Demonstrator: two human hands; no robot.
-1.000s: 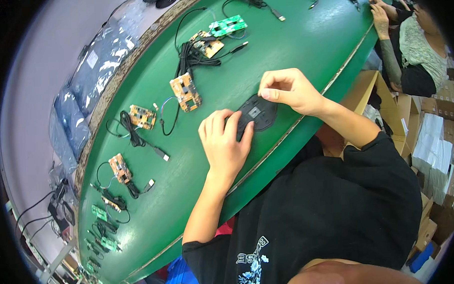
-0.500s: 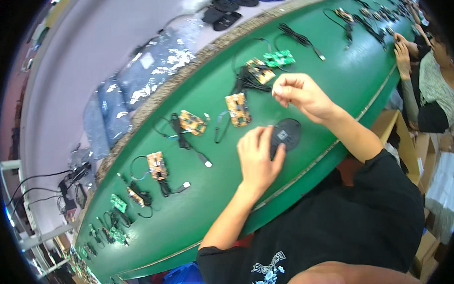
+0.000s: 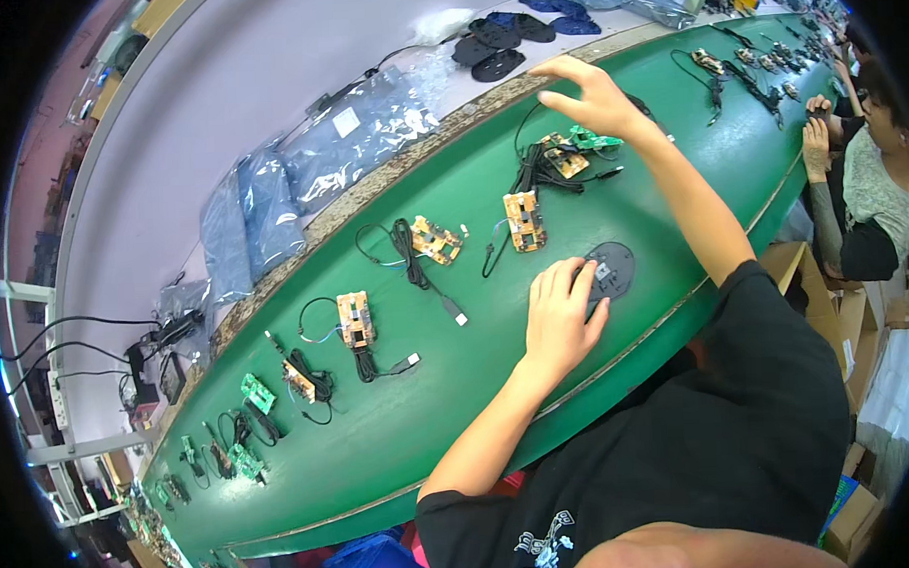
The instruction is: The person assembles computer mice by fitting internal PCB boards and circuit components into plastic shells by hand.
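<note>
A flat black oval plastic base (image 3: pixel 616 268) lies on the green work surface (image 3: pixel 459 404) in front of me. My left hand (image 3: pixel 564 315) grips its left edge, with the thumb on the near side and the fingers over the top. My right hand (image 3: pixel 598 101) is stretched out toward the far edge, palm down, its index finger and thumb apart and nothing seen in them. Beneath and beside that arm lie a green circuit board (image 3: pixel 592 139) and a tan circuit board (image 3: pixel 564 156) with bundled black cable. Another tan board (image 3: pixel 524 221) rests just beyond the black base.
More boards with cables, such as a tan one (image 3: pixel 356 319), line the belt leftward. Along the far ledge lie clear bluish plastic bags (image 3: pixel 359 137) and several black oval pieces (image 3: pixel 497 64). At right a co-worker's hands (image 3: pixel 817 136) are over the belt, near cardboard boxes (image 3: pixel 800 282).
My right hand has gone from a pinch near the black base outward to the far edge, its fingers opening. The left hand stays on the base. The whole view has shifted slightly.
</note>
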